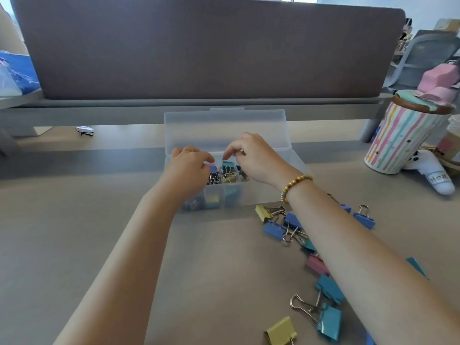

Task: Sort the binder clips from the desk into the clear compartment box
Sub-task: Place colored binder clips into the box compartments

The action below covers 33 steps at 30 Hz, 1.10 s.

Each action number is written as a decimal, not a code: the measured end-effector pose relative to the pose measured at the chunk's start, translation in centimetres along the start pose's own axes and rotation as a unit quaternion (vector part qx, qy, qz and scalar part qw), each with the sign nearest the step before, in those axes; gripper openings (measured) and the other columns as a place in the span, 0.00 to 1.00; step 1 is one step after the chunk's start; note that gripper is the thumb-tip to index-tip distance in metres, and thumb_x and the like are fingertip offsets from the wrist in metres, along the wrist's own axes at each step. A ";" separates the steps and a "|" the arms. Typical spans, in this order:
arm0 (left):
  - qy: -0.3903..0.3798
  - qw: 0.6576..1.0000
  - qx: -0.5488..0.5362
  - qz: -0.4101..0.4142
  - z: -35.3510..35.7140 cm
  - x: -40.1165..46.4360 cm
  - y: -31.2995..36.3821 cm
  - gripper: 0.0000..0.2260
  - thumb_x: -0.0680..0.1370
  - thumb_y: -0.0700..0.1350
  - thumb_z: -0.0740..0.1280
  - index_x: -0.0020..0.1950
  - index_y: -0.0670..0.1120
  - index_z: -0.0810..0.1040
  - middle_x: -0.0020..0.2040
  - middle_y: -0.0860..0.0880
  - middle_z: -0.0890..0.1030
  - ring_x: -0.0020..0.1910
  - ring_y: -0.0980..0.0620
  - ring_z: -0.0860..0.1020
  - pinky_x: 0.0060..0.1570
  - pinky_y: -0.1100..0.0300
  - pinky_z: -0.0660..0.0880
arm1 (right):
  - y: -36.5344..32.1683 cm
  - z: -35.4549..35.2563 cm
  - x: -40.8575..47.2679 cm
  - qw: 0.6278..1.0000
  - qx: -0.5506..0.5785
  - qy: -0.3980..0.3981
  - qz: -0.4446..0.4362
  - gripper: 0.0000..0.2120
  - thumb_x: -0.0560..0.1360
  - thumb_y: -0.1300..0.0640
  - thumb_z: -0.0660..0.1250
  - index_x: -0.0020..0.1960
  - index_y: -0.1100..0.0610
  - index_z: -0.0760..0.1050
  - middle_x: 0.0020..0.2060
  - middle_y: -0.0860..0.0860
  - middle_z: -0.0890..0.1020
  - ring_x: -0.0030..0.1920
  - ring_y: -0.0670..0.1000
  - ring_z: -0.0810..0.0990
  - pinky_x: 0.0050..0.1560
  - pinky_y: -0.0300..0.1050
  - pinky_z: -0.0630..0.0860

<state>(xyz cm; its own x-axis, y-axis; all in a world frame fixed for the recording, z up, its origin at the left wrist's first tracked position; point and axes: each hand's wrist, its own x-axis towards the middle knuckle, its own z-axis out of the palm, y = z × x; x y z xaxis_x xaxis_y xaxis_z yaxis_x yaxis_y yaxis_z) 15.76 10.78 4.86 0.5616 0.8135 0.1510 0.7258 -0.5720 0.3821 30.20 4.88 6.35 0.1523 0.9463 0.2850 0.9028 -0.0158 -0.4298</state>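
Both hands are over the clear compartment box (261, 195), left hand (189, 170) curled, can't tell on what, right hand (254, 158) seemingly pinching a teal binder clip (227, 165), loose clips (298, 227) just right of it.

The frosted clear plastic compartment box (258, 195) held teal, blue and yellow clips. At five o'clock on the beige desk top (74, 232) lay loose metal binder clips (328, 290): blue, teal, yellow, one pink. At three o'clock stood a pastel-striped white cylindrical cup (398, 140). The panel (199, 51) at twelve o'clock was brownish-grey.
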 end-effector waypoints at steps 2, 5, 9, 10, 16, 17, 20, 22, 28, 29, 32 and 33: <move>0.014 0.999 -0.026 0.017 -0.2 -1.0 1.3 0.17 0.79 0.40 0.54 0.65 0.49 0.73 0.68 0.45 0.68 0.68 0.44 0.60 0.66 0.54 0.59 | 0.3 -1.2 -1.5 1.000 0.013 0.025 -0.004 0.17 0.79 0.66 0.54 0.51 0.56 0.81 0.46 0.50 0.71 0.57 0.52 0.69 0.57 0.47 0.69; 0.043 0.997 -0.050 0.038 -0.2 -2.7 3.2 0.16 0.80 0.40 0.55 0.65 0.48 0.73 0.67 0.45 0.70 0.67 0.45 0.61 0.64 0.54 0.61 | 1.1 -2.8 -4.1 0.997 0.042 0.068 0.012 0.17 0.79 0.66 0.54 0.50 0.56 0.80 0.43 0.48 0.70 0.52 0.48 0.68 0.51 0.39 0.64; 0.079 0.988 -0.080 0.110 0.5 -5.5 5.3 0.14 0.78 0.38 0.58 0.60 0.45 0.77 0.58 0.45 0.76 0.59 0.45 0.71 0.54 0.60 0.65 | 2.3 -3.9 -7.8 0.996 0.041 0.074 0.036 0.17 0.79 0.66 0.54 0.49 0.55 0.81 0.41 0.47 0.70 0.50 0.46 0.67 0.48 0.38 0.62; 0.074 0.986 -0.081 0.125 0.6 -6.2 5.7 0.13 0.78 0.37 0.58 0.59 0.44 0.78 0.56 0.45 0.77 0.57 0.46 0.73 0.53 0.61 0.66 | 2.5 -4.1 -8.7 0.996 0.042 0.066 0.040 0.17 0.79 0.66 0.54 0.49 0.55 0.81 0.43 0.48 0.70 0.49 0.47 0.68 0.46 0.38 0.62; -0.088 0.986 0.020 0.137 2.6 -8.0 8.0 0.24 0.77 0.32 0.54 0.70 0.52 0.68 0.71 0.49 0.68 0.68 0.50 0.67 0.66 0.57 0.65 | 4.0 -3.8 -12.6 0.996 0.032 -0.004 0.088 0.15 0.80 0.64 0.55 0.51 0.54 0.80 0.49 0.52 0.73 0.50 0.49 0.72 0.47 0.40 0.67; -0.113 0.983 0.048 0.137 3.1 -8.1 8.2 0.28 0.77 0.30 0.53 0.72 0.54 0.65 0.73 0.50 0.64 0.71 0.49 0.63 0.68 0.55 0.62 | 4.3 -3.6 -12.9 0.995 0.022 -0.012 0.096 0.15 0.80 0.64 0.55 0.52 0.55 0.80 0.49 0.51 0.72 0.51 0.50 0.72 0.49 0.41 0.68; -0.163 0.968 0.121 0.148 4.3 -8.1 8.4 0.27 0.78 0.33 0.53 0.74 0.53 0.60 0.75 0.50 0.60 0.73 0.47 0.58 0.70 0.52 0.59 | 5.2 -3.7 -13.0 0.993 -0.019 -0.048 0.105 0.14 0.78 0.65 0.56 0.52 0.53 0.78 0.49 0.50 0.72 0.53 0.51 0.72 0.54 0.46 0.73; -0.172 0.962 0.144 0.157 4.8 -8.1 8.2 0.21 0.79 0.37 0.54 0.73 0.49 0.65 0.73 0.49 0.64 0.71 0.47 0.61 0.70 0.52 0.61 | 5.7 -4.6 -12.5 0.991 -0.045 -0.069 0.108 0.12 0.78 0.62 0.57 0.53 0.52 0.77 0.50 0.49 0.72 0.52 0.50 0.72 0.55 0.47 0.73; -0.140 0.980 0.099 0.102 4.3 -6.6 7.8 0.16 0.80 0.43 0.56 0.67 0.48 0.70 0.63 0.46 0.75 0.59 0.47 0.74 0.60 0.53 0.72 | 5.6 -5.6 -10.9 0.971 -0.071 -0.207 0.091 0.15 0.77 0.55 0.64 0.63 0.52 0.72 0.57 0.50 0.75 0.54 0.48 0.71 0.52 0.39 0.67; -0.133 0.983 0.093 0.087 3.9 -6.1 7.6 0.16 0.80 0.44 0.57 0.68 0.48 0.68 0.62 0.46 0.76 0.58 0.47 0.75 0.59 0.53 0.73 | 5.4 -5.2 -10.6 0.966 -0.081 -0.228 0.088 0.16 0.77 0.54 0.64 0.64 0.52 0.71 0.59 0.50 0.75 0.56 0.49 0.72 0.53 0.40 0.68; -0.153 0.981 0.096 0.070 3.0 -5.2 7.3 0.18 0.79 0.45 0.60 0.69 0.47 0.67 0.62 0.47 0.76 0.59 0.48 0.75 0.59 0.55 0.72 | 4.9 -4.5 -10.1 0.954 -0.089 -0.269 0.094 0.17 0.76 0.54 0.65 0.64 0.51 0.70 0.61 0.51 0.74 0.61 0.51 0.72 0.59 0.43 0.69; -0.170 0.977 0.105 0.069 3.0 -5.1 7.2 0.18 0.79 0.47 0.61 0.68 0.47 0.68 0.63 0.47 0.75 0.59 0.48 0.74 0.58 0.56 0.72 | 4.7 -4.4 -10.2 0.952 -0.085 -0.278 0.099 0.17 0.76 0.54 0.66 0.64 0.51 0.70 0.61 0.51 0.74 0.61 0.51 0.72 0.59 0.44 0.69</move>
<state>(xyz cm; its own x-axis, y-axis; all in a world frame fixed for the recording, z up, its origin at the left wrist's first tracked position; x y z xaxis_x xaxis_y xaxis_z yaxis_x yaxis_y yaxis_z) 19.34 2.19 4.11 0.7339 0.6652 -0.1374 0.6789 -0.7121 0.1788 34.70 -6.25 5.17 0.1335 0.9431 -0.3044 0.9377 -0.2196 -0.2691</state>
